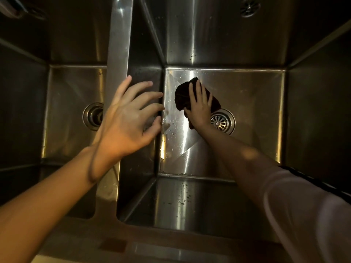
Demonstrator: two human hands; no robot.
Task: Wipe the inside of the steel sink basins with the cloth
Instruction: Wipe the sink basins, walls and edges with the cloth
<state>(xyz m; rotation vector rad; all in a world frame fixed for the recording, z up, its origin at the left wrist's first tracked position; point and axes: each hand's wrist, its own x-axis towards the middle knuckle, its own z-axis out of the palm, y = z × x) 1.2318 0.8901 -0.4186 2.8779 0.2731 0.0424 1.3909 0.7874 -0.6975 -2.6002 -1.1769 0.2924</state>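
The cloth lay under the right hand, fingers flat, left hand loose; it might slide into the drain.

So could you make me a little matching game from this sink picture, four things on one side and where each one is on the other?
Things:
1. cloth
2. left hand
3. right hand
4. right drain

Places:
A. spread over the divider between the basins
B. on the right basin's floor, under a hand
C. pressing flat on the cloth
D. set in the right basin's floor, just right of the cloth

Pairs: 1-B, 2-A, 3-C, 4-D
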